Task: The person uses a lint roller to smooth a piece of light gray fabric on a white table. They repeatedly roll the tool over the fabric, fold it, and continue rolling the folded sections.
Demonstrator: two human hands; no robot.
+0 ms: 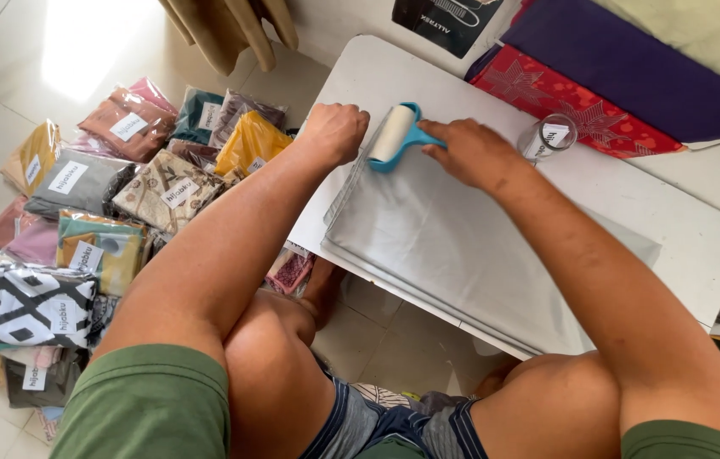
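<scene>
Grey cloth (453, 255) lies flat and smooth on the white surface (683, 229). Right hand (472, 151) grips a blue lint roller (394, 136) on it; left hand (334, 129), curled in a fist, presses the cloth's corner.

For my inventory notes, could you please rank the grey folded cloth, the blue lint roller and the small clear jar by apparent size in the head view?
1. grey folded cloth, by far the largest
2. blue lint roller
3. small clear jar, only slightly smaller than the roller
</scene>
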